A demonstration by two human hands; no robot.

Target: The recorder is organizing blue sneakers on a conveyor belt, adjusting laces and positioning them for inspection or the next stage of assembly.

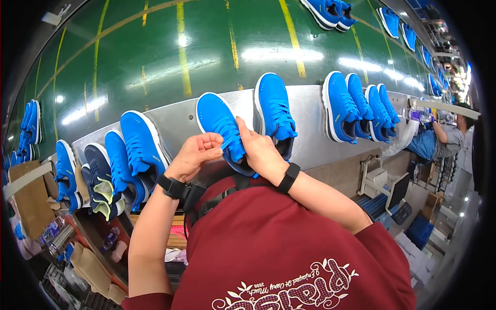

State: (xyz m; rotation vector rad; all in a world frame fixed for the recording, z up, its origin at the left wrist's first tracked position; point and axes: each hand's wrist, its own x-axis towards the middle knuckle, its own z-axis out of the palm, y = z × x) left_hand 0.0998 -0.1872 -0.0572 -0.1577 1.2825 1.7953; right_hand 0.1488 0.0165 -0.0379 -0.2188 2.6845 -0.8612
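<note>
In front of me a blue sneaker (211,109) with a white sole rests on the metal ledge, toe pointing away. My left hand (196,152) pinches a blue shoelace (227,141) between thumb and fingertips, over the lacing. Against the shoe's right side lies my right hand (262,155), its fingers gripping around the laces and collar; some fingertips are hidden. Just to the right stands another blue sneaker (272,98), apart from my hand. Left of my hands is a large blue sneaker (138,132), with another blue sneaker (118,155) beside it.
Beyond the metal ledge (181,121) runs a green surface (206,57) with yellow lines. A dark navy sneaker (98,173) stands at left among blue ones. Several blue sneakers (338,98) line the right. A person (447,137) and a chair (387,191) are farther right.
</note>
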